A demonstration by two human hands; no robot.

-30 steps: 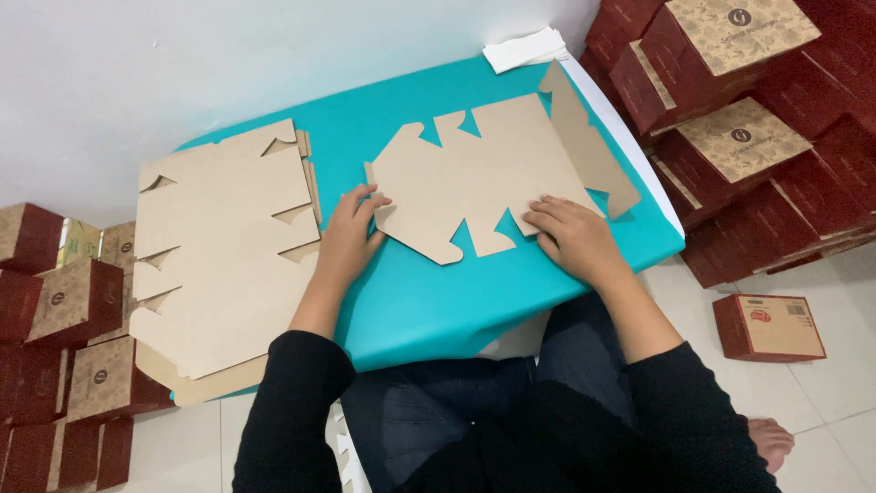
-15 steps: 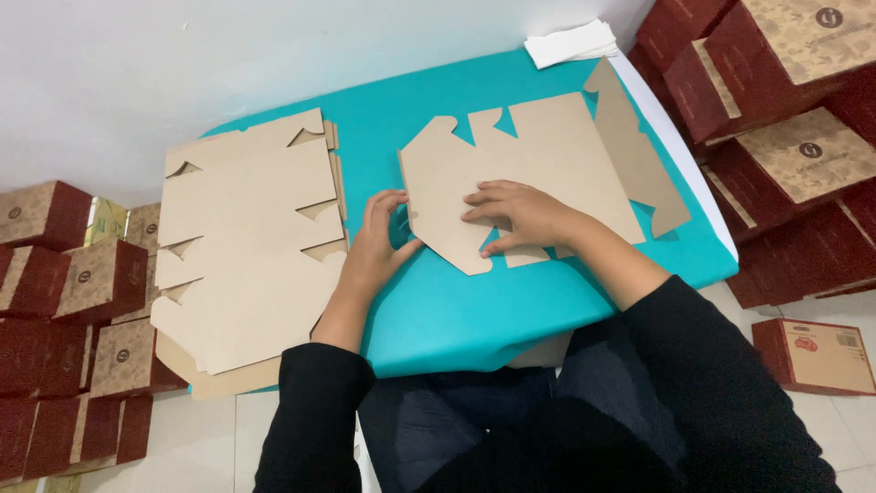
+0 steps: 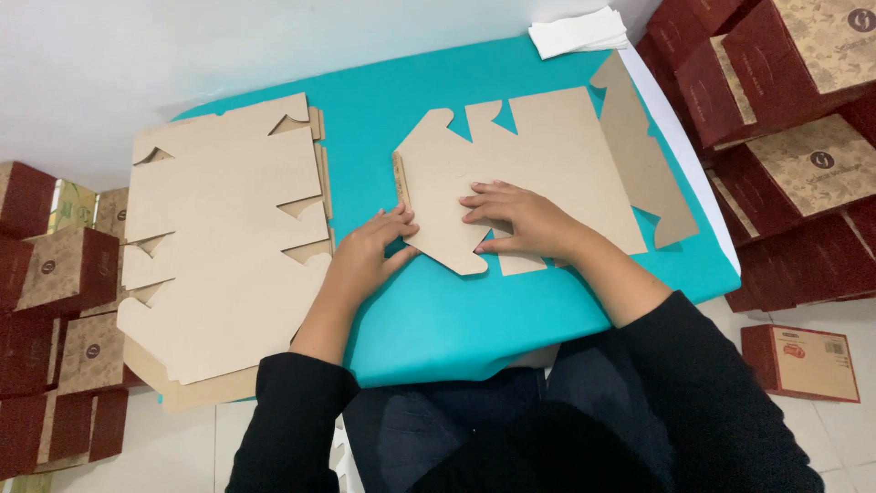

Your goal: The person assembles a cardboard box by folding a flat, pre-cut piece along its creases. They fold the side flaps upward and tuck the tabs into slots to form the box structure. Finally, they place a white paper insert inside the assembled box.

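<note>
The flat cardboard box blank (image 3: 538, 173) lies on the teal tabletop (image 3: 456, 310), long axis left-right. The right hand (image 3: 520, 219) presses flat on it, fingers spread; the left hand (image 3: 370, 251) pinches its left edge flap.

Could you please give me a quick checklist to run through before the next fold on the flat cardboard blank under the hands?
1. Flat brown die-cut cardboard box blank lies fully on the teal table: ok.
2. Right hand pressed flat on the blank: ok.
3. Left hand has a grip on the blank's left edge: ok.
4. Stack of flat brown cardboard blanks apart from the working blank: ok.
5. Folded white cloth clear of the blank: ok.
6. Crease lines scored: cannot tell.
</note>
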